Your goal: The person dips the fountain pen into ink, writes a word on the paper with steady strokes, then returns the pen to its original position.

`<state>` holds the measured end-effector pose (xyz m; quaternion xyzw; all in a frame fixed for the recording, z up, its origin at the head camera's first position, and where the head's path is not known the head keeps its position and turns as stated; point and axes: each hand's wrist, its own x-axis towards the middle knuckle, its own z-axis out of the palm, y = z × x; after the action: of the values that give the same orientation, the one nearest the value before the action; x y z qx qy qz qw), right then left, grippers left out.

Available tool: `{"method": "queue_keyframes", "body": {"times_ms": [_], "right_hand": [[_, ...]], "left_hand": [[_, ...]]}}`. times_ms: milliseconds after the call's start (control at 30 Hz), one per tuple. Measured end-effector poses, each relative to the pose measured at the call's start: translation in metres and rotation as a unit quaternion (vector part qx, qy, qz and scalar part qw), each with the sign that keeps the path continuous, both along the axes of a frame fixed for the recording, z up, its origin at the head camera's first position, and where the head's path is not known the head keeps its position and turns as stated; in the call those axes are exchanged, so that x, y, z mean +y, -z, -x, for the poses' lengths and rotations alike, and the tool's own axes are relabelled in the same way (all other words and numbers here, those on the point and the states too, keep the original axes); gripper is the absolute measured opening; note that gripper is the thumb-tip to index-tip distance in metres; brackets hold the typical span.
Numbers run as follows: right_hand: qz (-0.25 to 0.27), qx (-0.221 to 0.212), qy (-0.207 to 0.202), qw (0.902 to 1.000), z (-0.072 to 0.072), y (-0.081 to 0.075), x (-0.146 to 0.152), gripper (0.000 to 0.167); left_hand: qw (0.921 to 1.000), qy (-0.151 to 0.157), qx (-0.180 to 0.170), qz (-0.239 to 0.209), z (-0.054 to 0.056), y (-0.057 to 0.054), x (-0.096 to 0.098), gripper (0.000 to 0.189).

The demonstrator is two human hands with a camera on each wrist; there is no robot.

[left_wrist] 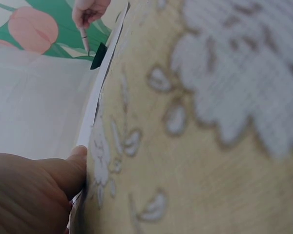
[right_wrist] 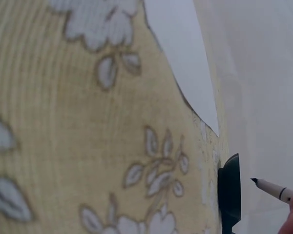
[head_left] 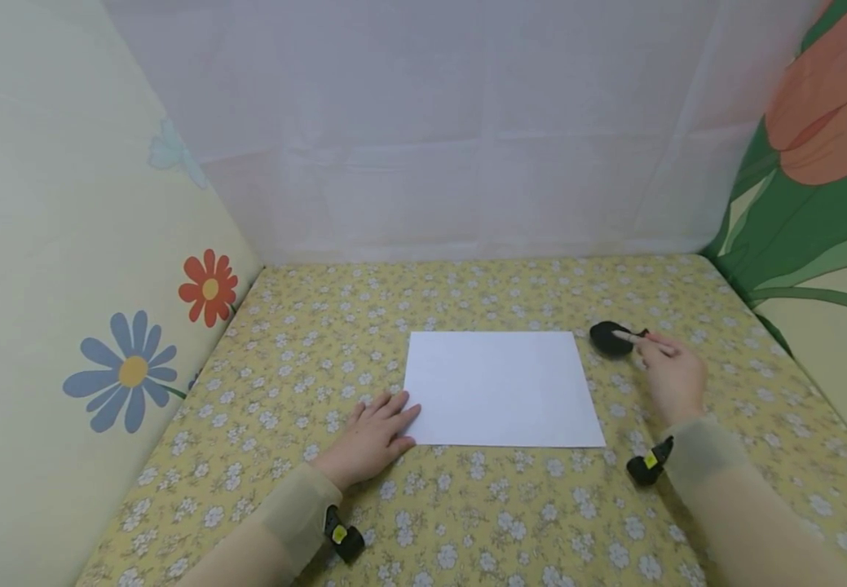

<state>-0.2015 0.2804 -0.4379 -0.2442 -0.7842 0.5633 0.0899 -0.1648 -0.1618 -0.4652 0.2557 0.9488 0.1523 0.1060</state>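
Note:
A blank white sheet of paper [head_left: 500, 391] lies flat on the flowered cloth. My left hand [head_left: 370, 439] rests palm down at the sheet's left edge, fingers spread and fingertips touching it. To the right of the paper sits a small black dish [head_left: 609, 342]. My right hand [head_left: 674, 377] pinches a pale writing brush [head_left: 628, 336] beside this dish. In the right wrist view the brush [right_wrist: 272, 188] shows a dark pointed tip, a little apart from the dish [right_wrist: 230, 192]. What the dish contains cannot be made out.
A yellow tablecloth [head_left: 496, 522] with white flowers covers the table. White sheeting [head_left: 430, 163] hangs at the back. Panels with printed flowers stand along the left [head_left: 49, 244] and right [head_left: 834, 187] sides. Each wrist carries a small black camera [head_left: 342, 538].

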Motion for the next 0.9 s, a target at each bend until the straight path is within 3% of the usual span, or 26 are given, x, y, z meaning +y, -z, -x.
{"method": "queue_keyframes", "body": {"times_ms": [467, 900], "right_hand": [[-0.023, 0.0, -0.011, 0.9997, -0.004, -0.009, -0.017, 0.057], [-0.007, 0.031, -0.102, 0.9942, -0.009, -0.016, -0.043, 0.059]], "left_hand": [[1.0, 0.001, -0.003, 0.002, 0.0, 0.0, 0.0, 0.056], [1.0, 0.0, -0.004, 0.0, -0.001, -0.001, -0.001, 0.055]]}}
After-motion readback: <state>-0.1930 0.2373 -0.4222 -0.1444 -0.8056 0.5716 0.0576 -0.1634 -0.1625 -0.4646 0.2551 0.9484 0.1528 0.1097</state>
